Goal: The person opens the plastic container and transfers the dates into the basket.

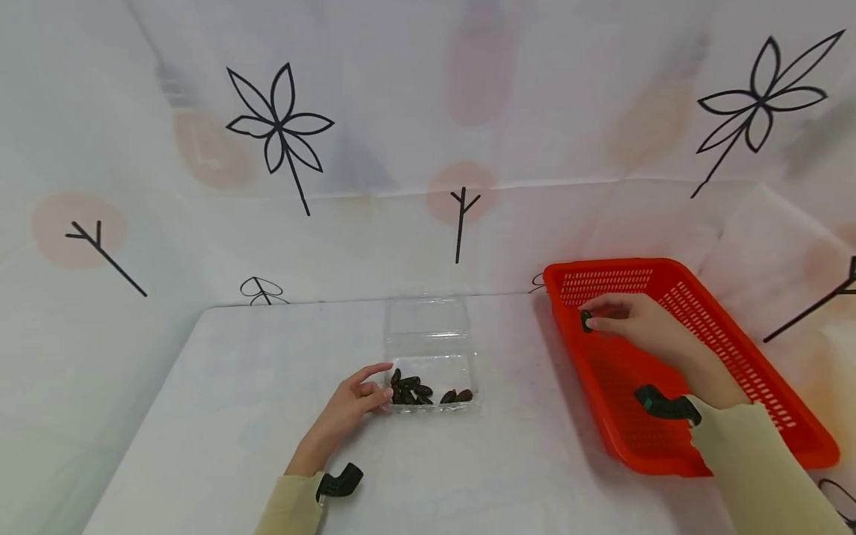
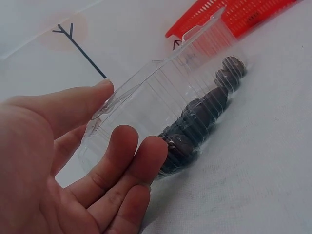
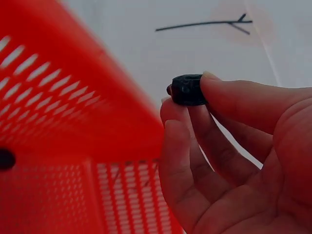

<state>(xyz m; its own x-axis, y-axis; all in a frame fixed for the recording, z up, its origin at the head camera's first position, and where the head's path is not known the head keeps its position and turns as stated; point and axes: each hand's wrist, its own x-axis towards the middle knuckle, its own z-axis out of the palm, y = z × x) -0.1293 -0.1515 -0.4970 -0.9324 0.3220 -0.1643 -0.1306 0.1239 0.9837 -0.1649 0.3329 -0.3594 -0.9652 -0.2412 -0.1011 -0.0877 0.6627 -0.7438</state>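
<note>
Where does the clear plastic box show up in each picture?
Head view: the clear plastic box is just below centre, with the left hand at its left edge.
Left wrist view: around the middle, right of the thumb.
Right wrist view: not in it.
Shared landmark: the red basket, on the right, at the upper right, and on the left, respectively.

There's a pale backdrop (image 1: 388,245) rising behind the white tabletop (image 1: 234,416). Black-outlined flowers (image 1: 279,128) decorate it, and dark twigs (image 1: 459,234) poke into faded orange discs (image 1: 441,195).
</note>
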